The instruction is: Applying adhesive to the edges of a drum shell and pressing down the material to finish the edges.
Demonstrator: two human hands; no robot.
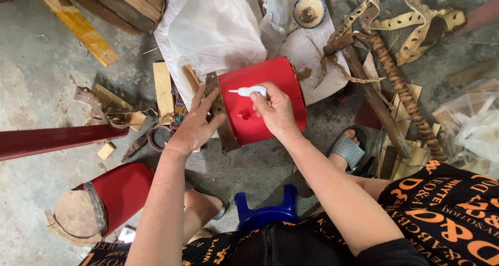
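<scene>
Our right hand grips a white glue bottle; our open left hand presses a brown strip against the red drum between them.

One head-worn camera is looking steeply down from above the seated person's lap, facing forward over both forearms toward the concrete floor. It is sitting close, framing the hands near centre, with knees and a blue stool filling the bottom edge.
</scene>
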